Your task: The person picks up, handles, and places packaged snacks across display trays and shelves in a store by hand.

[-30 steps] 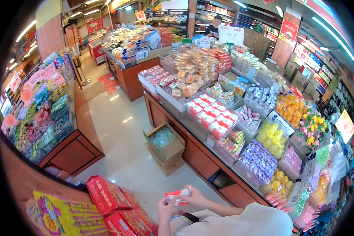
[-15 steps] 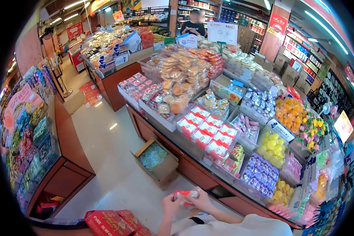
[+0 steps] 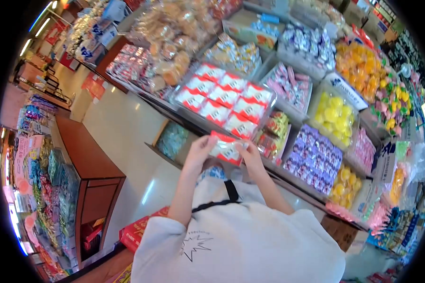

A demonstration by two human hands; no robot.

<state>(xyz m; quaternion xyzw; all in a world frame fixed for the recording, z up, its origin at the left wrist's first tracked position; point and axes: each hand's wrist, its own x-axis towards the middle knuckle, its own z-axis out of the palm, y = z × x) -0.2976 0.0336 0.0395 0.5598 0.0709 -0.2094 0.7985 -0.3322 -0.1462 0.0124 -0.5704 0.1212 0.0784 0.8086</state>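
A red-and-white candy packet (image 3: 225, 149) is stretched between my two hands in front of my body. My left hand (image 3: 202, 145) pinches its left edge, and my right hand (image 3: 250, 153) grips the right edge. Just beyond the packet, a clear tray (image 3: 179, 100) holds rows of matching red-and-white packets (image 3: 226, 95). Close to my right hand lie small green and red packs (image 3: 275, 132) in a compartment. Purple printed packs (image 3: 315, 158) fill the bin further right.
Yellow candies (image 3: 334, 115), orange candies (image 3: 356, 66) and wrapped cakes (image 3: 170, 40) fill the display. A cardboard box (image 3: 186, 148) stands on the floor below. Another wooden counter (image 3: 80, 146) is on the left. Red boxes (image 3: 139, 231) lie beside me.
My view has tilted down and come closer to the display. Both hands and the packet now appear higher in view, with the packet's printed face spread flat.
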